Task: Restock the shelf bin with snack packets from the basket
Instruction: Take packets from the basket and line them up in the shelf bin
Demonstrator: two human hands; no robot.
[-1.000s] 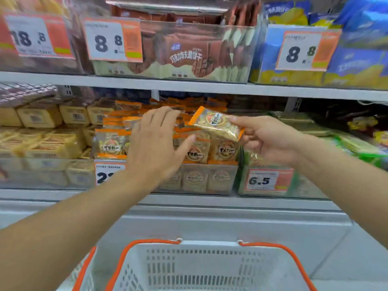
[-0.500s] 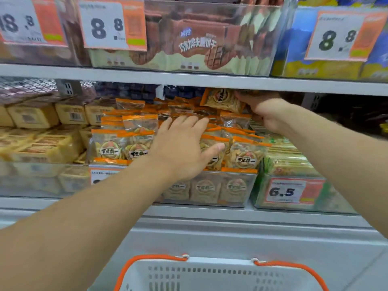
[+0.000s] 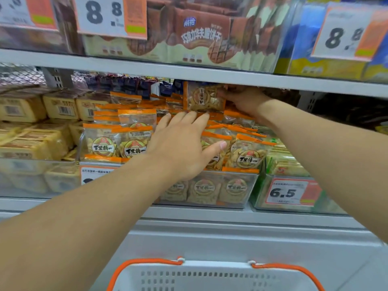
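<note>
A person's two bare arms reach from the lower corners of the frame into a middle store shelf. At far left, pale yellow wrapped snack blocks point(image 3: 23, 109) fill a neighbouring clear bin. Just right of them, at centre, the clear shelf bin point(image 3: 235, 185) stands stacked with orange-edged snack packets point(image 3: 102, 142), their round labels facing out. The left hand point(image 3: 182, 148) lies flat at the middle of the frame, fingers straight and spread, pressing on the packets at the front of the bin; it grips nothing. Above and right of it, just under the edge of the upper shelf point(image 3: 189, 70), the right hand point(image 3: 244, 100) pinches one snack packet point(image 3: 204, 97) by its right side, holding it upright over the rear of the bin, above the stacked packets. Further right, a green-packed bin carries a price tag point(image 3: 289, 192) reading 6.5. Along the top of the frame, brown wafer packs sit behind a tag point(image 3: 111, 15) reading 8.8. At bottom centre, the white basket point(image 3: 210, 276) with orange handles shows only its near wall and rim.
</note>
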